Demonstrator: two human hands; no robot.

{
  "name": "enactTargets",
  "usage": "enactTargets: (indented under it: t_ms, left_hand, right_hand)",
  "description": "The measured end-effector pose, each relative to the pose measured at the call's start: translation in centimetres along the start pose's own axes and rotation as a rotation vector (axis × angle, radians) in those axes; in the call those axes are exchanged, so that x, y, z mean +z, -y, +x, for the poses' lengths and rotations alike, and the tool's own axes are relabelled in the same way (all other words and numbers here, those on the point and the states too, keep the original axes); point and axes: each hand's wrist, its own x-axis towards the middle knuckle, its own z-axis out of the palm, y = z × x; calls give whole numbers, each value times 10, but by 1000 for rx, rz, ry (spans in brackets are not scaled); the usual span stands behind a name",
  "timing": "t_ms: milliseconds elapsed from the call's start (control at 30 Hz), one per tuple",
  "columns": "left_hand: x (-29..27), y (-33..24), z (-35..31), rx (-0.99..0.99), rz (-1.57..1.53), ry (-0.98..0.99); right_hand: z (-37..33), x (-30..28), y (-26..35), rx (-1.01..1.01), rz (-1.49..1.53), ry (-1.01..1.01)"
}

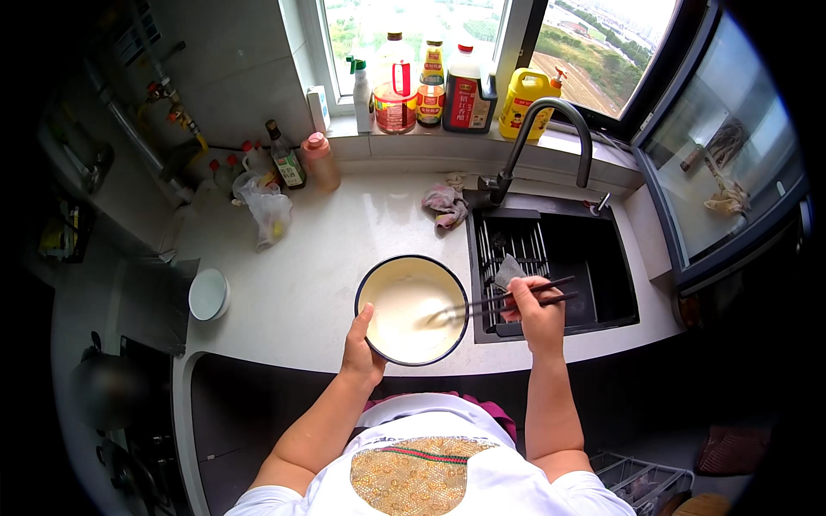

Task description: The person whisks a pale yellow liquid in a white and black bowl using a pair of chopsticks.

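Observation:
A round bowl with a dark rim [465, 297] stands near the front edge of the white counter, holding a pale, creamy mixture [409, 301]. My left hand [362, 351] grips the bowl's left side, thumb on the rim and fingers underneath or behind, partly hidden. In my right hand [538, 316] is a pair of dark chopsticks [490, 304], fingers closed around them. Their tips are in the mixture at the bowl's right side, blurred by motion. The chopsticks' other ends stick out to the right, above the sink.
A black sink [602, 267] with a rack [508, 241] and grey faucet [551, 107] lies right. A crumpled cloth [446, 206] rests behind the bowl. Left are a small white bowl [209, 295], a plastic bag [268, 211] and bottles [287, 159]. A yellow jug [523, 103] stands on the sill.

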Motion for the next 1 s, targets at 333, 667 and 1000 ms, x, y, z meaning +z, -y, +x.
enactTargets:
  t_ms: [333, 667, 1000]
  left_hand:
    - [-7, 2, 4, 28, 5, 86]
    - [0, -3, 4, -9, -50, 157]
    - [5, -10, 4, 8, 12, 151]
  right_hand:
    - [-4, 8, -3, 86, 73, 39]
    - [-35, 42, -10, -130, 346, 372]
    - [-20, 30, 0, -174, 279, 170]
